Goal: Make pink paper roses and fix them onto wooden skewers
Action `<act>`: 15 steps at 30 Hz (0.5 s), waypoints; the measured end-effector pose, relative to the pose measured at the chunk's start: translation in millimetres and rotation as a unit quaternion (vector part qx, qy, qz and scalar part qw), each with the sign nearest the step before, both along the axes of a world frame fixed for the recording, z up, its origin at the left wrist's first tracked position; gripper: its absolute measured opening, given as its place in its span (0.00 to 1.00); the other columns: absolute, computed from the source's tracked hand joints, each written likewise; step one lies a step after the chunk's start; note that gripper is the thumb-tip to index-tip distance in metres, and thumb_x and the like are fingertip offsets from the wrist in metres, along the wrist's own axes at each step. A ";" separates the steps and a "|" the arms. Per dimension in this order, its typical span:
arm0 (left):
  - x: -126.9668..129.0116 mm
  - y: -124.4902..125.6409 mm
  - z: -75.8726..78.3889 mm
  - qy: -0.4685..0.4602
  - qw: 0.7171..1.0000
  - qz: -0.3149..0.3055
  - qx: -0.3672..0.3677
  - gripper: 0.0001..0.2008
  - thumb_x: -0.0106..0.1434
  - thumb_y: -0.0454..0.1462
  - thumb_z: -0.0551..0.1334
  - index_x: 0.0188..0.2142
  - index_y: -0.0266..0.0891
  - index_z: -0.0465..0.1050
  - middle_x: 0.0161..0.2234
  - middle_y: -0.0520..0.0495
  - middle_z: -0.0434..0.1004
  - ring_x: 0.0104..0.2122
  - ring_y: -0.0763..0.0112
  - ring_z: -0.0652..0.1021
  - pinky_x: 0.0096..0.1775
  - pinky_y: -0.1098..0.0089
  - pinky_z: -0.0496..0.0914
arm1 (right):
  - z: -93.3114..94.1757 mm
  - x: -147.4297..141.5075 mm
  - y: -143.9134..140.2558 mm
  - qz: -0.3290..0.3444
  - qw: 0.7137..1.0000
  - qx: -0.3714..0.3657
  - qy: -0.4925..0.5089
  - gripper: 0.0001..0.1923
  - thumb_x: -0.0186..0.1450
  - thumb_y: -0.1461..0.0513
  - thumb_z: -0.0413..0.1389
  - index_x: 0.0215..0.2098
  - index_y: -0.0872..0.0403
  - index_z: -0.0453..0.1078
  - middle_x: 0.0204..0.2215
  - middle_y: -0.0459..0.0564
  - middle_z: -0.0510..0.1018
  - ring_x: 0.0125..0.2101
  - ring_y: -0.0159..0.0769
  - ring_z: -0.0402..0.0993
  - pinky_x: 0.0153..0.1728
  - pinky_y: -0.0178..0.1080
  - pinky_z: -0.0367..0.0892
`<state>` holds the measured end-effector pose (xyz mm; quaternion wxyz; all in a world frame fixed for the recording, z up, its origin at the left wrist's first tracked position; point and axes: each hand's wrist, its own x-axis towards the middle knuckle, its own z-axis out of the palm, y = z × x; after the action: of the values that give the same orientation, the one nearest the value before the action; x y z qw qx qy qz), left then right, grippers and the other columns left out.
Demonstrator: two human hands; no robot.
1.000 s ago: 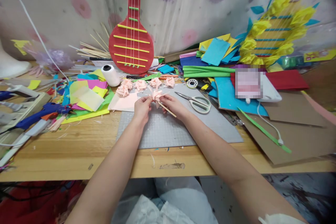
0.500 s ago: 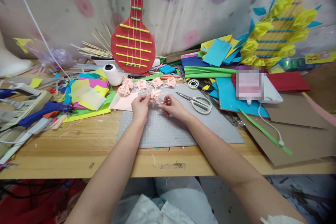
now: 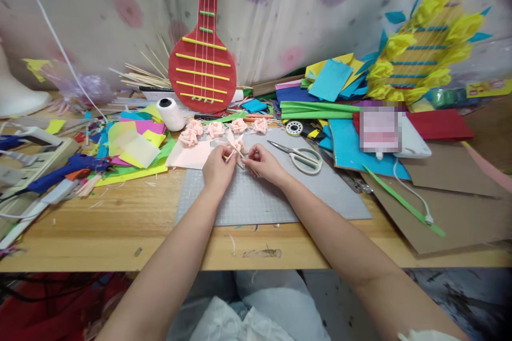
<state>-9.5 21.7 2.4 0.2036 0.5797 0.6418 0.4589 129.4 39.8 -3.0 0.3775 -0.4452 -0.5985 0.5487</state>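
My left hand (image 3: 217, 169) and my right hand (image 3: 265, 163) meet over the grey cutting mat (image 3: 272, 197). Between their fingertips they pinch a small pale pink paper flower (image 3: 237, 145) with a thin wooden stick (image 3: 236, 153) through it. Several finished pink paper flowers (image 3: 216, 129) lie in a row just behind, at the mat's far edge. A sheet of pale pink paper (image 3: 188, 155) rests left of my hands. White-handled scissors (image 3: 302, 157) lie on the mat right of my right hand.
A blue glue gun (image 3: 64, 170) and coloured paper scraps (image 3: 134, 144) sit at left. A white thread spool (image 3: 171, 113) and a red paper guitar (image 3: 203, 61) stand behind. Stacked coloured sheets (image 3: 332, 90), a tape measure (image 3: 294, 128) and brown cardboard (image 3: 448, 208) fill the right.
My hands drew slightly closer together. The stick, which stuck out past my right hand, has turned and now sits between the fingers of both hands under the flower.
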 end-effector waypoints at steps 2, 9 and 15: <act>-0.8 0.8 0.0 -0.012 1.000 0.010 -0.014 0.05 0.50 0.39 0.61 0.24 0.41 0.67 0.25 0.51 0.69 0.24 0.73 0.66 0.30 0.72 0.57 | -2.4 0.0 0.5 0.005 0.999 0.026 -0.025 0.17 0.51 0.54 0.56 0.27 0.51 0.51 0.15 0.34 0.63 0.12 0.23 0.57 0.13 0.28 0.53; -5.1 6.0 -6.2 -0.104 0.994 0.032 0.023 0.06 0.48 0.40 0.62 0.23 0.40 0.67 0.23 0.52 0.68 0.25 0.74 0.67 0.31 0.73 0.59 | 0.9 5.8 -2.3 0.068 0.984 0.122 -0.107 0.14 0.51 0.56 0.57 0.25 0.54 0.56 0.20 0.39 0.62 0.20 0.23 0.58 0.20 0.29 0.55; -9.4 14.6 -11.9 -0.206 0.977 0.045 0.030 0.10 0.50 0.42 0.62 0.27 0.38 0.66 0.25 0.52 0.68 0.26 0.76 0.69 0.29 0.75 0.62 | 15.8 17.8 -6.6 0.163 0.986 -0.017 0.025 0.16 0.53 0.54 0.56 0.26 0.53 0.53 0.17 0.38 0.64 0.17 0.24 0.59 0.18 0.29 0.55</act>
<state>-18.9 36.4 -9.5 0.2927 0.4494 0.5973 0.5964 147.2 33.2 12.7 0.2904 -0.3339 -0.6438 0.6242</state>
